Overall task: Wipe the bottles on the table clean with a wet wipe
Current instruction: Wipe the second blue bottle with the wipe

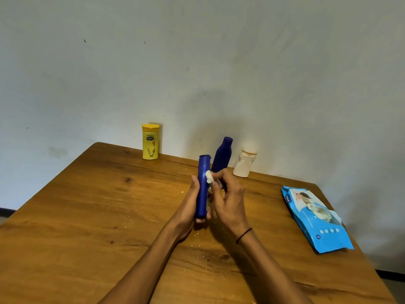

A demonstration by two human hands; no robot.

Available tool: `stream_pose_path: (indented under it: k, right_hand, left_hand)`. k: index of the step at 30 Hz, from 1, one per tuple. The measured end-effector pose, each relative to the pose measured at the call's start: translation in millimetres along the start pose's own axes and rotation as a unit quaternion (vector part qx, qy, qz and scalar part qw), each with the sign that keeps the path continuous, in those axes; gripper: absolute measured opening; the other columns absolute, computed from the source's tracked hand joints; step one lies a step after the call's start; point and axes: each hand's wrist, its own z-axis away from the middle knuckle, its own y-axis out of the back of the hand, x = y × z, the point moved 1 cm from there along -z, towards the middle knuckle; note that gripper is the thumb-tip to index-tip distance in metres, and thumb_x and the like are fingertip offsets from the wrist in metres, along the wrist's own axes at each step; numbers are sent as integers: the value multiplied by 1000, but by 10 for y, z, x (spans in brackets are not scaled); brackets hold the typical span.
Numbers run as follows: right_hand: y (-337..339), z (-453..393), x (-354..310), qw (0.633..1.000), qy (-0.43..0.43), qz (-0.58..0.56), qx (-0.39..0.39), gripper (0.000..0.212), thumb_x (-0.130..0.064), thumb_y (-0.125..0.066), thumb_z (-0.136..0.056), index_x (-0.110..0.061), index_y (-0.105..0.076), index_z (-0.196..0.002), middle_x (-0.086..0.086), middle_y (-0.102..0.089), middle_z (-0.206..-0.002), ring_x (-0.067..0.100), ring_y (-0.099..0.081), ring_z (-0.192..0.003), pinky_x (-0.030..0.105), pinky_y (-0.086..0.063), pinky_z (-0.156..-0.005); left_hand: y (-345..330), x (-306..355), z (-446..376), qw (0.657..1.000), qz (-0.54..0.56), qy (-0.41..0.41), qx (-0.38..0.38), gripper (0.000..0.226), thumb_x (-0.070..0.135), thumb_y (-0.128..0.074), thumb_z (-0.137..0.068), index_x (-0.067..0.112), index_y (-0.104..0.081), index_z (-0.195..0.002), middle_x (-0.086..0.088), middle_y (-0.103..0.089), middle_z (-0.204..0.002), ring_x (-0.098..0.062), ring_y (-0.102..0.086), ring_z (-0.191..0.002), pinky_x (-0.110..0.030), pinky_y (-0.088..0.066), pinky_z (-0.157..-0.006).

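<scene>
The left hand [190, 205] wraps its fingers around an upright blue bottle [202, 185] above the wooden table [87, 216], while the right hand [228, 198] pinches a crumpled wet wipe [209, 177] against its side.

Blue bottle [202, 187] — wipe [209, 177] against it

yellow bottle [150, 142]: "Vaseline" | blue wipes pack [315, 218]: "mee", "72" in circle; other print unreadable

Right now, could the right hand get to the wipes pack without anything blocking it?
Probably yes: bare table lies between the right hand and the wipes pack, though that hand holds a wet wipe.
</scene>
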Motion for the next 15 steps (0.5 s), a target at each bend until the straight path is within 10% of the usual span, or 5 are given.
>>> stream_pose_path:
  k: [9, 15]
  right_hand:
    - [-39, 488, 53, 988, 99, 109, -54, 24, 3, -66, -94, -18, -58, -104, -4, -59, -109, 10, -53, -102, 22, -46, -85]
    - [14, 474, 126, 958, 174, 225, -37, 23, -8, -72, -93, -12, -64, -115, 4, -63, -109, 21, -51, -98, 40, -47, -80]
  left_hand:
    - [23, 82, -23, 999, 34, -28, 5, 89, 85, -55, -84, 17, -52, -141, -11, -69, -103, -20, -60, -69, -28, -49, -49]
    - [-81, 135, 10, 999, 42, -18, 4, 59, 75, -50, -91, 37, -69, -132, -11, -72, -121, -29, -71, -106, -52, -57, -96]
